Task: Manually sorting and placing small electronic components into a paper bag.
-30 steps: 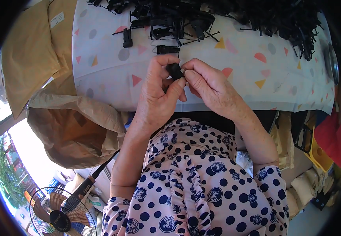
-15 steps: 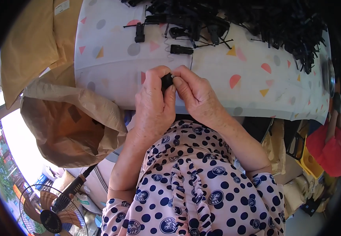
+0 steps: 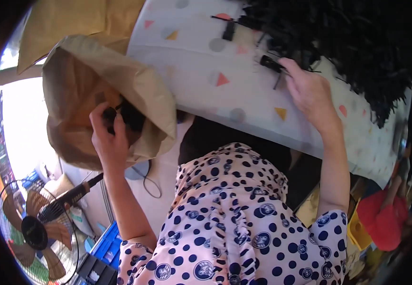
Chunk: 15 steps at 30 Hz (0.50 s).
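- Two bare hands work well apart in the head view: the left hand (image 3: 108, 137) inside the mouth of a brown paper bag (image 3: 156, 102), the right hand (image 3: 313, 95) over the table.
- On the left, thumb and fingers are curled and partly open, with a small black part (image 3: 109, 114) between them; I can't tell whether it is gripped or loose.
- More dark pieces (image 3: 132, 116) lie within the bag, just right of that hand.
- On the right, finger and thumb are bent close together at the right end of a black clip (image 3: 271, 62) by the tabletop; how firmly they have it, I cannot tell.
- Beyond, a large black heap (image 3: 353, 42) covers the far right of the patterned tablecloth (image 3: 194, 71).
- One separate black piece (image 3: 228, 31) lies farther off, left of the heap.
- Near left stands a fan (image 3: 35, 232), beside a blue crate (image 3: 110, 244).
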{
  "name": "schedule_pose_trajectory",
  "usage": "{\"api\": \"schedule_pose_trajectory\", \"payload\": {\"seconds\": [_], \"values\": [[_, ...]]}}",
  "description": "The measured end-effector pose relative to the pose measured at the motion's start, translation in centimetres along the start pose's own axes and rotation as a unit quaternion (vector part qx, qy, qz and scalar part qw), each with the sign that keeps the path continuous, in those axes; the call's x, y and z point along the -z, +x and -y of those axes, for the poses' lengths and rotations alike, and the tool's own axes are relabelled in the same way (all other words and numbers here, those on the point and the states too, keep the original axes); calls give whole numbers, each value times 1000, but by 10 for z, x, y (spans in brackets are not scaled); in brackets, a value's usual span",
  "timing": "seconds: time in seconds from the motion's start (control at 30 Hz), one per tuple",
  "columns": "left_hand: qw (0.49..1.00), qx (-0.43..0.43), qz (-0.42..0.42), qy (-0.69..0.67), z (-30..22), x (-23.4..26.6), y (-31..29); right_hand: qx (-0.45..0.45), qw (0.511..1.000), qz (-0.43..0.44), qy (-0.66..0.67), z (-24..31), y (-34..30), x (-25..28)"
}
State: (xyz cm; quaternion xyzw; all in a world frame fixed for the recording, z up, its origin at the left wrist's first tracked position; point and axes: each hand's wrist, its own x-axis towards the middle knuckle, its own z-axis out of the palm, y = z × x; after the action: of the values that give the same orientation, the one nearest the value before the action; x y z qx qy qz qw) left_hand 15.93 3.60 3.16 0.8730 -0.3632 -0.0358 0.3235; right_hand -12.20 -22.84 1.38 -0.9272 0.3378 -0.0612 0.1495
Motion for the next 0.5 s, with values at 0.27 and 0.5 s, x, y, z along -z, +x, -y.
{"api": "schedule_pose_trajectory", "payload": {"seconds": [0.27, 0.5], "values": [[985, -145, -81, 55, 8, -42, 12, -12, 990, -75, 119, -7, 0, -25], [899, -80, 222, -369, -96, -79, -15, -125, 802, -62, 581, 31, -10, -15]]}}
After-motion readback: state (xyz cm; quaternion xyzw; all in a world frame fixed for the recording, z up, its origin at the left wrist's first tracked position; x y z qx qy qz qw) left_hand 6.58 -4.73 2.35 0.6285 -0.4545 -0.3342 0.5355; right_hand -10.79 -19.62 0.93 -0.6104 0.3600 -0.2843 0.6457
